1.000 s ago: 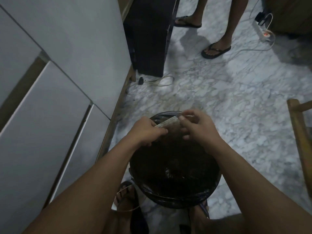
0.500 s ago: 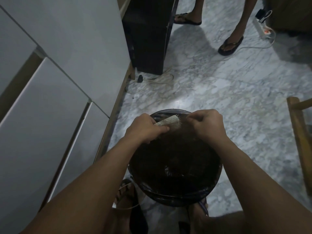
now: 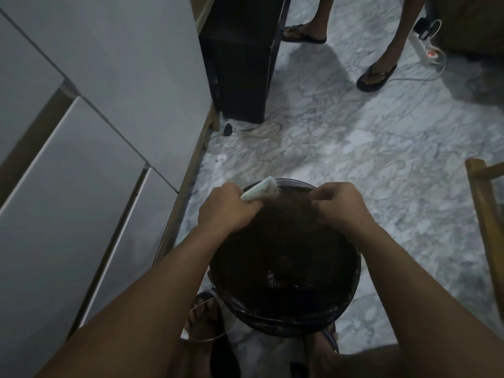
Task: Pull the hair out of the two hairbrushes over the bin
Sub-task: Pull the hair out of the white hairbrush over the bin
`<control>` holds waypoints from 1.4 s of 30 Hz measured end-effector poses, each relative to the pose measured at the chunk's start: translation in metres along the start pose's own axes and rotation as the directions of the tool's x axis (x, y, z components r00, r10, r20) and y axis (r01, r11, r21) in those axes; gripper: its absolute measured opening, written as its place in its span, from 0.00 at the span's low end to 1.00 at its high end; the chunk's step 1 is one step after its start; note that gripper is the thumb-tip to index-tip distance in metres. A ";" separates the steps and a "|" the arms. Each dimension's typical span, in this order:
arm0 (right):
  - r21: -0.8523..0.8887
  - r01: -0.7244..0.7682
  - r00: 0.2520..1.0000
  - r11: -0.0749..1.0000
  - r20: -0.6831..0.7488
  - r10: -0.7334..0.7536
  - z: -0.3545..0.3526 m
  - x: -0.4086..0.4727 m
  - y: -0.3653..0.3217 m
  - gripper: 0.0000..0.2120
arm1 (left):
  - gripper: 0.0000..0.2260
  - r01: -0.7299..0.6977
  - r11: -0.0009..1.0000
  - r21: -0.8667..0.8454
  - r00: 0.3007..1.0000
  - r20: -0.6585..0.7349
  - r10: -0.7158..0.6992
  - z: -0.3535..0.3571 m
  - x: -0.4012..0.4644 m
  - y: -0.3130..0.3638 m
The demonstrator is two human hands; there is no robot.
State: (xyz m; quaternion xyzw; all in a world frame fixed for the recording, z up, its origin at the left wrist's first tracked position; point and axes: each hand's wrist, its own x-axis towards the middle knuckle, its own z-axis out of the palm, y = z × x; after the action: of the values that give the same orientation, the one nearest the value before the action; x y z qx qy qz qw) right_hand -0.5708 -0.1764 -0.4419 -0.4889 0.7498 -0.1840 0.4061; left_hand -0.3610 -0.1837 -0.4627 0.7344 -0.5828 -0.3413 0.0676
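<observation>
A round dark bin (image 3: 283,320) with a black liner stands on the floor between my feet. My left hand (image 3: 227,207) grips a pale hairbrush (image 3: 259,190) over the bin's far rim, bristles turned right. My right hand (image 3: 338,204) is pinched shut to the right of the brush, over the bin. A faint brownish web of hair (image 3: 293,204) stretches from the bristles to those fingers. Only one hairbrush is in sight.
White cabinet fronts (image 3: 90,159) run along the left. A black box (image 3: 242,58) stands on the marble floor ahead, with loose cables (image 3: 253,130) beside it. Another person's sandalled feet (image 3: 375,73) are at the top, a power strip (image 3: 428,51) beyond. A wooden chair frame (image 3: 485,203) is right.
My right hand has pulled away to the right from the brush, drawing the hair out with it. The other person's foot has shifted.
</observation>
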 end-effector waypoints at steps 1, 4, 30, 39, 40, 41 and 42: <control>0.032 0.006 0.998 0.999 0.056 -0.007 0.002 -0.001 -0.002 0.10 | 0.18 -0.006 1.000 -0.015 1.000 0.015 0.006 0.001 0.000 0.001; 0.299 -0.124 0.967 0.946 0.250 0.048 0.009 -0.005 -0.008 0.15 | 0.16 -0.018 0.997 -0.077 0.999 0.042 0.022 0.004 -0.002 0.006; 0.030 -0.057 0.927 0.998 0.373 0.042 -0.016 -0.009 -0.007 0.03 | 0.21 -0.042 0.997 -0.059 0.981 -0.191 0.030 -0.005 0.001 0.001; 0.174 0.007 0.956 0.985 0.288 -0.057 -0.001 -0.011 -0.006 0.25 | 0.06 -0.094 0.949 -0.301 0.985 0.108 0.132 0.005 -0.007 0.020; 0.183 0.000 0.962 0.983 0.270 -0.050 0.003 -0.010 -0.005 0.25 | 0.07 -0.091 0.943 -0.320 0.981 0.134 0.140 0.006 -0.007 0.022; 0.177 0.004 0.967 0.984 0.248 -0.049 0.006 -0.009 -0.004 0.25 | 0.08 -0.088 0.938 -0.335 0.976 0.158 0.148 0.007 -0.007 0.022; 0.173 0.012 0.973 0.985 0.223 -0.051 0.008 -0.009 -0.003 0.23 | 0.09 -0.086 0.936 -0.342 0.972 0.177 0.154 0.008 -0.007 0.022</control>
State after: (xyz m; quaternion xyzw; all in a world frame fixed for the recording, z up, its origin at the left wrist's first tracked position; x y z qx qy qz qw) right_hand -0.5607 -0.1689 -0.4412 -0.4819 0.6722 -0.1971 0.5264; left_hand -0.3842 -0.1816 -0.4547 0.6369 -0.5649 -0.5021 0.1521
